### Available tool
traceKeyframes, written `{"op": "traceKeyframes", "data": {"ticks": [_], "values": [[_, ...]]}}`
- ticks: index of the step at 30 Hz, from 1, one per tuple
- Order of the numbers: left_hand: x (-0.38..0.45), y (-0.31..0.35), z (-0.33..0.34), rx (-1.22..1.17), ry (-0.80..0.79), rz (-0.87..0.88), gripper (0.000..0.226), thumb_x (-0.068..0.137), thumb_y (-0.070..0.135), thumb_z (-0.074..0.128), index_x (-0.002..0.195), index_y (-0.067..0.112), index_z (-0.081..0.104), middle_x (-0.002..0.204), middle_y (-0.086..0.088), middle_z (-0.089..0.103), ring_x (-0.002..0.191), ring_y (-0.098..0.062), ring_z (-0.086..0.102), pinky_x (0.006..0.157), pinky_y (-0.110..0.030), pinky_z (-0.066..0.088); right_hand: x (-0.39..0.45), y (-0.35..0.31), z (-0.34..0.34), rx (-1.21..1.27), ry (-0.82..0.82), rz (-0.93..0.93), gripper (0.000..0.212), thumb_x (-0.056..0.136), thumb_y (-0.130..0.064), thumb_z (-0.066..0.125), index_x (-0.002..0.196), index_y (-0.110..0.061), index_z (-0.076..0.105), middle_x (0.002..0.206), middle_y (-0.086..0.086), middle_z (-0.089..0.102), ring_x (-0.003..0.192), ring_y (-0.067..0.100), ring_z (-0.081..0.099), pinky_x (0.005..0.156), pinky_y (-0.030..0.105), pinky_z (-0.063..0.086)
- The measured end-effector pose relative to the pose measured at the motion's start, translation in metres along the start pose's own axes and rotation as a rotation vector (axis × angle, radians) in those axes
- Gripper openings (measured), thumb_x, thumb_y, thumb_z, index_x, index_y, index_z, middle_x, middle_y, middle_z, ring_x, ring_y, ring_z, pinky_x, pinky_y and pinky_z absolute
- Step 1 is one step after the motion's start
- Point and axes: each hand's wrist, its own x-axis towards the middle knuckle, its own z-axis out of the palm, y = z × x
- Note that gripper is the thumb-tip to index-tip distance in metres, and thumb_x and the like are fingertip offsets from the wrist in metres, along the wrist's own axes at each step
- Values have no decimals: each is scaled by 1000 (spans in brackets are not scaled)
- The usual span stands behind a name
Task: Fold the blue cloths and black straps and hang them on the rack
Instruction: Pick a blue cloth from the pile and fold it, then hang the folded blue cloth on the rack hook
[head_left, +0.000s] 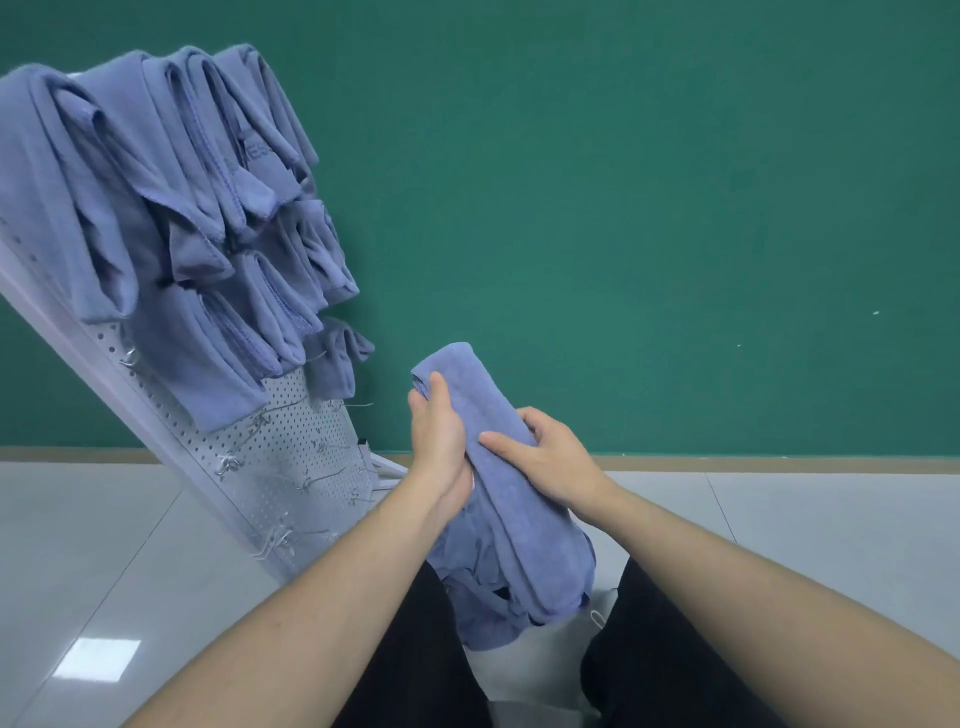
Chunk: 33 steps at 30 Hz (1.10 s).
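Observation:
A folded blue cloth (511, 499) hangs lengthwise in front of me, its top end raised and its loose lower end dangling between my legs. My left hand (439, 441) grips its upper left edge, thumb over the top fold. My right hand (545, 460) holds the cloth's middle from the right, fingers wrapped around it. To the left leans a white pegboard rack (291, 447), tilted in the view, with several folded blue cloths (171, 208) hung on its upper hooks. No black straps are visible.
Bare wire hooks (317, 480) stick out of the rack's lower part. A green wall (623, 208) stands behind, with a grey tiled floor (104, 545) below. My black trouser legs (649, 649) flank something white (530, 660) on the floor under the cloth.

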Motion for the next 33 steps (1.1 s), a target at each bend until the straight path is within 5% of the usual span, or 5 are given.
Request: {"op": "traceKeyframes", "data": {"ticks": [11, 17, 22, 29, 33], "values": [[47, -21, -61, -186, 121, -312, 34, 107, 24, 41, 131, 4, 52, 116, -17, 67, 94, -26, 68, 75, -38, 57, 52, 23, 15, 84, -177, 25, 23, 85, -26, 71, 106, -34, 66, 105, -1, 74, 92, 17, 68, 95, 42, 54], [72, -24, -94, 568, 91, 174, 44, 92, 10, 54, 134, 23, 48, 124, 10, 50, 111, -3, 52, 91, -18, 39, 103, 15, 17, -118, -409, -73, 31, 93, -12, 66, 100, -26, 38, 69, 4, 48, 61, 19, 38, 56, 32, 35], [99, -14, -100, 951, -311, 389, 35, 88, 32, 55, 123, 34, 57, 119, 25, 57, 122, -9, 52, 114, -39, 35, 149, -3, 29, -258, -546, -184, 31, 92, -10, 68, 99, -18, 39, 65, -4, 42, 54, 9, 32, 50, 21, 31], [146, -6, -112, 1047, -375, 393, 12, 101, 24, 52, 92, 33, 52, 96, 12, 53, 87, 5, 49, 77, -24, 37, 207, -6, 53, -299, -654, -210, 35, 88, -16, 74, 105, -19, 44, 64, -5, 43, 58, 13, 34, 54, 28, 32], [164, -12, -121, 807, -258, 260, 8, 104, 25, 49, 98, 23, 55, 93, 6, 63, 83, -4, 56, 79, -30, 45, 239, -4, 68, -471, -623, -203, 31, 87, -46, 72, 108, -30, 57, 80, -12, 58, 69, 8, 51, 69, 24, 44]]}}
